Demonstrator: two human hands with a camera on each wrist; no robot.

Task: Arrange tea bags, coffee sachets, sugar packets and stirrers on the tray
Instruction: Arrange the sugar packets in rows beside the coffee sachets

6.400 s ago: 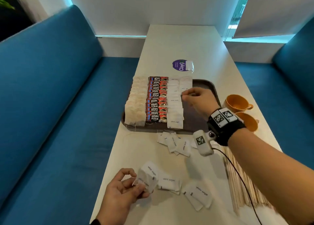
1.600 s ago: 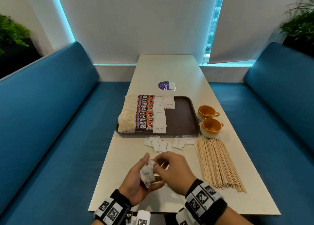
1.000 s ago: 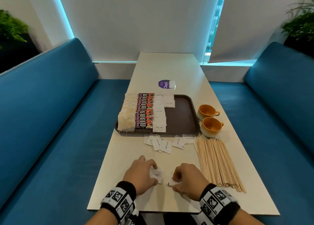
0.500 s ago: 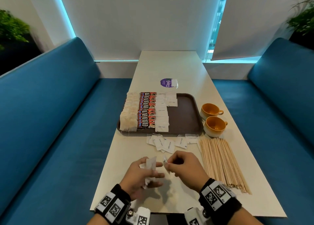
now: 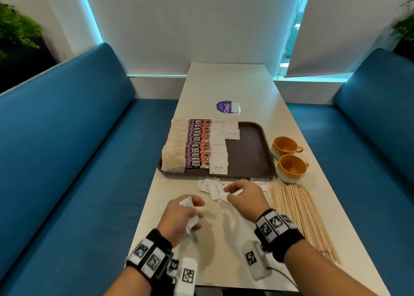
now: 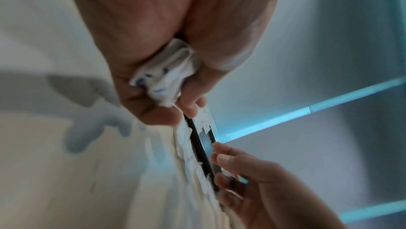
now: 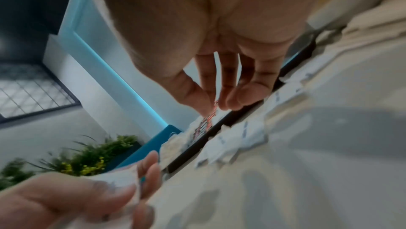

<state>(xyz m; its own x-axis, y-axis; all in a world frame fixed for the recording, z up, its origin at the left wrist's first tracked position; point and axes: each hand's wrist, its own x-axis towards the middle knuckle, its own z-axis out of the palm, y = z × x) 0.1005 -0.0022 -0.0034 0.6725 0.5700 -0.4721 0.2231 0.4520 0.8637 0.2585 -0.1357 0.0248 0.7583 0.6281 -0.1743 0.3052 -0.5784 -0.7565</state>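
The brown tray [image 5: 251,152] holds a column of tea bags [image 5: 174,148], a column of red-and-black coffee sachets [image 5: 198,143] and white sugar packets [image 5: 218,150], with a short second sugar column [image 5: 231,130] at its far end. My left hand [image 5: 192,208] grips a bunch of sugar packets [image 6: 162,80] above the near table. My right hand [image 5: 228,191] hovers over the loose sugar packets [image 5: 212,188] lying before the tray's front edge. Its fingers [image 7: 228,83] point down, spread and holding nothing. Wooden stirrers [image 5: 298,210] lie in a pile to its right.
Two orange cups [image 5: 284,147] [image 5: 291,167] stand right of the tray. A purple sticker [image 5: 225,106] lies beyond it. Blue benches [image 5: 67,161] flank the narrow white table [image 5: 224,239].
My right hand has left the left hand's side and moved forward to the loose packets by the tray. The left hand still holds its bunch.
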